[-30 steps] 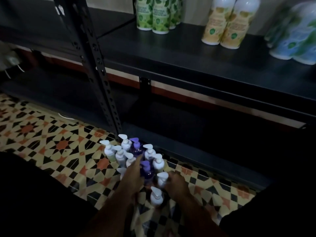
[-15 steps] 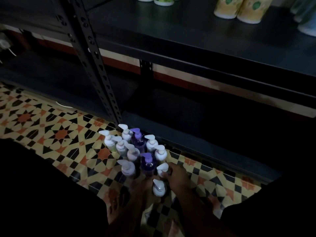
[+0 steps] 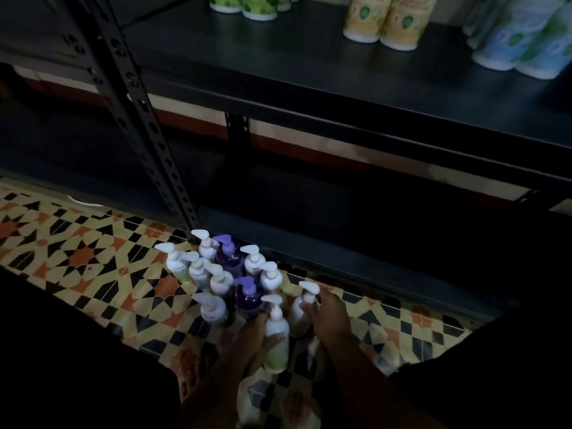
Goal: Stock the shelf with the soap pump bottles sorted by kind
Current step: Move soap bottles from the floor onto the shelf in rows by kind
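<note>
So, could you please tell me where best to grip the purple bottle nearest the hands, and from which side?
Probably by the neck under its pump head, coming from above. The near purple bottle stands upright with white bottles packed close around it, so its body is hardly reachable. The left hand and right hand each already hold a white bottle.

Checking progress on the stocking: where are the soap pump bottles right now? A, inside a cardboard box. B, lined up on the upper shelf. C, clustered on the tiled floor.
C: the pump bottles stand clustered on the tiled floor beside the shelf post.
</note>
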